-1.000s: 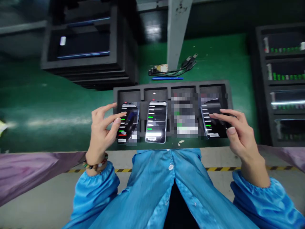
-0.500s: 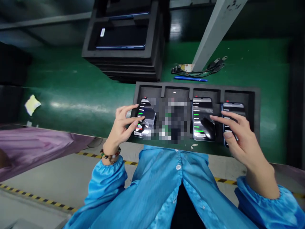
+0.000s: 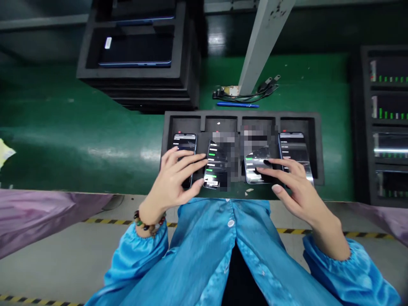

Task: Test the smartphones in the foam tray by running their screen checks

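Note:
A black foam tray (image 3: 319, 153) holds several phones side by side with lit screens of text lines. My left hand (image 3: 174, 180) reaches over the leftmost phone (image 3: 185, 139), its fingers spread and fingertips at the left edge of the second phone (image 3: 215, 165). My right hand (image 3: 298, 187) has its fingers apart, with two fingertips over the third phone (image 3: 253, 170). That hand partly covers the rightmost phone (image 3: 295, 146). Neither hand grips anything. Pixelated patches hide parts of the two middle phones.
Behind, to the left, stands a stack of black foam trays (image 3: 178, 72) with phones in the top one. A blue pen (image 3: 237, 104) and black cables (image 3: 255, 97) lie by a grey post (image 3: 264, 42). Another tray of phones (image 3: 366, 127) is at right.
My left hand has gone from the leftmost phone to the second one, fingers spreading. My right hand's fingertips have moved further onto the third phone. The view has shifted right.

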The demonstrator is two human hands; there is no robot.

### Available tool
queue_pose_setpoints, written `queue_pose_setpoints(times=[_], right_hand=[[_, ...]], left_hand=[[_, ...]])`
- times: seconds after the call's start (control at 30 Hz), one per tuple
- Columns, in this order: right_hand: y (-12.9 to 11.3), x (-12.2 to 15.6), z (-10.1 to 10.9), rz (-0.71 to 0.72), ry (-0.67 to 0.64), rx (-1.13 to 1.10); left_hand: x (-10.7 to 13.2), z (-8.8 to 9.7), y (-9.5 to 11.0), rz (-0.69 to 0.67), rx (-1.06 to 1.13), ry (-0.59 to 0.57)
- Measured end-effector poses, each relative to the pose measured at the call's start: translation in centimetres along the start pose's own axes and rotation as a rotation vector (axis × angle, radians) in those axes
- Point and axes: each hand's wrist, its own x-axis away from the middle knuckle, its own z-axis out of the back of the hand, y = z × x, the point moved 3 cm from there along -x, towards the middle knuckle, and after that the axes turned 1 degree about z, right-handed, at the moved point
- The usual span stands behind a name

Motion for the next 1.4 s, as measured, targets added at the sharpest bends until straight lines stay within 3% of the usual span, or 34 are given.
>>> queue_pose_setpoints(times=[0.2,0.33,0.5,0.87,1.13,1.27,1.4], right_hand=[[-0.2,0.6,0.3,0.003,0.001,-0.020],[0.2,0.0,0.7,-0.036,0.081,-0.002],[0.5,-0.8,0.5,-0.068,0.080,0.018],[0.0,1.1,0.3,-0.043,0.057,-0.013],[3.6,1.9,3.4,-0.311,0.388,0.063],[5.2,1.4,3.5,-0.336,0.368,0.105],[5.3,1.1,3.3,-0.360,0.334,0.183]], left_hand=[[-2.3,-2.2,2.3,-0.121,-0.022,-0.079],[-1.8,-1.9,2.7,-0.153,-0.022,-0.035],[-1.1,-1.7,3.1,-0.192,-0.029,0.006],[-0.7,-2.1,2.4,-0.178,-0.048,-0.018],[-0.4,-2.4,2.3,-0.180,-0.048,-0.015],[-0.4,-2.4,2.4,-0.174,-0.044,-0.007],[-0.4,-2.1,2.4,-0.167,-0.036,0.015]])
